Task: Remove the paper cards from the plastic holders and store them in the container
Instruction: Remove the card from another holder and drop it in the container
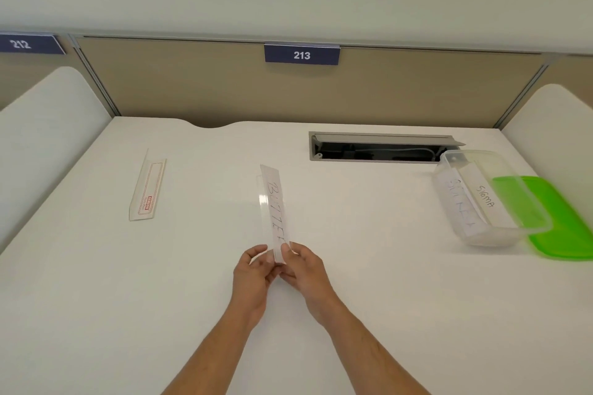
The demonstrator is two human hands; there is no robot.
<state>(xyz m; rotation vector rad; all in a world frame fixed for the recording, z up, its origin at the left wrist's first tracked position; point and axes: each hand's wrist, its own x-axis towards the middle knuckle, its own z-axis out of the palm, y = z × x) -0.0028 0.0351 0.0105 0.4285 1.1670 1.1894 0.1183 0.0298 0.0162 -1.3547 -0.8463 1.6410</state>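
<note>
While your fingers meet at the near end of the strip, note the grip: your right hand pinches the handwritten paper card between thumb and fingers, and your left hand pinches the near end of the clear plastic holder beside it. Card and holder run lengthwise away from you, tilted up off the white desk, card to the right of the holder's edge. How far the card is free I cannot tell. Judgement: the pull goes along that long axis. The clear container lies well right and farther back, nearer your right hand, two cards already inside, resting on its green lid. An emptied holder lies far left.
</note>
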